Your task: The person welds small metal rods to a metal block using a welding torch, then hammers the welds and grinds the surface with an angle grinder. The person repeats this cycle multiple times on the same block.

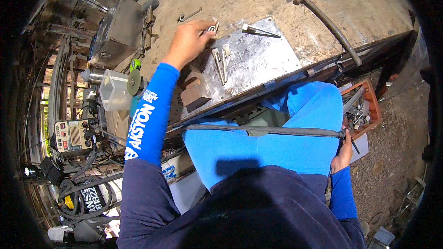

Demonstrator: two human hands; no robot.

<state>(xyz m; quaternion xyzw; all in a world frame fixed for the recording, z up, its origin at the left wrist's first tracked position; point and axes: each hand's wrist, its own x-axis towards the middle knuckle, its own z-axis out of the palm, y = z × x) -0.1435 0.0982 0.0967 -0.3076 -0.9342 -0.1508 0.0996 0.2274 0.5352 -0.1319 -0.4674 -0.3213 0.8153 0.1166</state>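
- The right hand (342, 156) hangs low beside the knee, closed around a thin dark rod (353, 144).
- The left hand (188, 42) pinches a small silver metal piece (212, 28) at the edge of the scribbled steel sheet (272, 57) — probably to position it.
- Farther away, a long rusty hammer (328, 22) lies on the table.

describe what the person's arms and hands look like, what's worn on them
Both hands are bare, with no gloves: the left hand and the right hand. Each forearm is covered by a tight bright blue sleeve down to the wrist; the left one carries large white lettering along its length. Above the elbows a looser dark navy top covers the upper arms.
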